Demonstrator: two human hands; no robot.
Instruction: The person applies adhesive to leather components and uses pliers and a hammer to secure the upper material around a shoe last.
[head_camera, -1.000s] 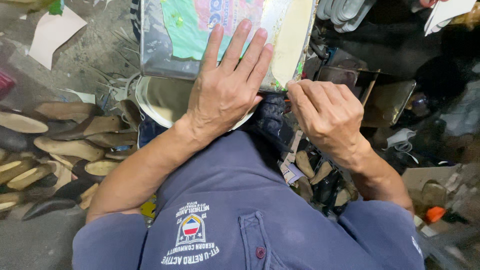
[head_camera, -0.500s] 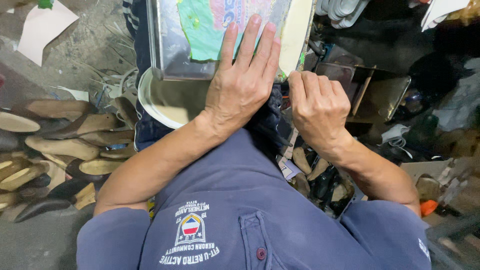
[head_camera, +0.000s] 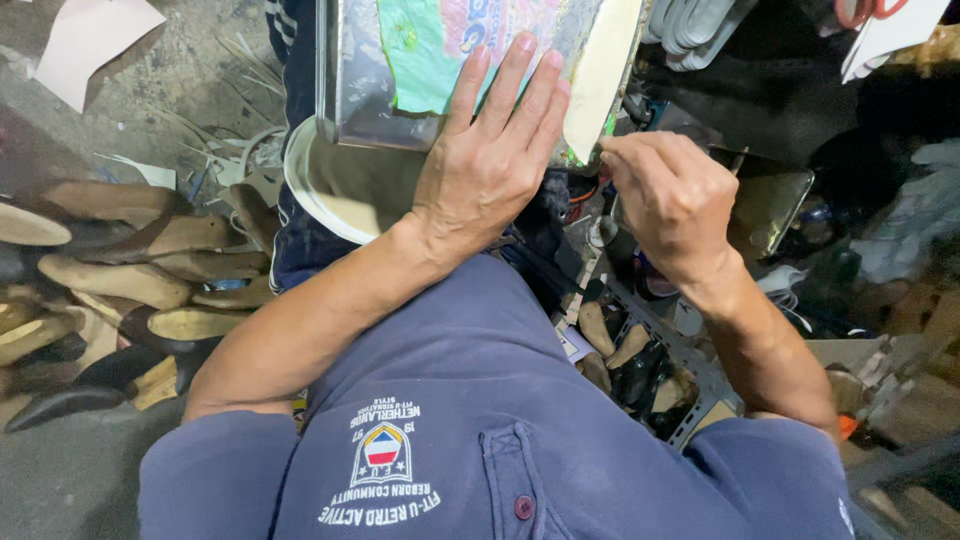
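Both hands have slid lower; left hand (head_camera: 487, 165) presses flat on the sheet (head_camera: 425, 45), so right hand (head_camera: 672, 195), curled at its edge, works slowly.

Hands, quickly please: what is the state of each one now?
Left hand: open, flat on the metal board.
Right hand: closed; held thing cannot be told.

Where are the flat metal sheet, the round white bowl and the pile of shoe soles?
metal sheet (head_camera: 355, 85), head view, bare shiny left part.
white bowl (head_camera: 340, 195), head view, pale inside near the rim.
shoe soles (head_camera: 115, 280), head view, a tan sole in the pile on the floor.
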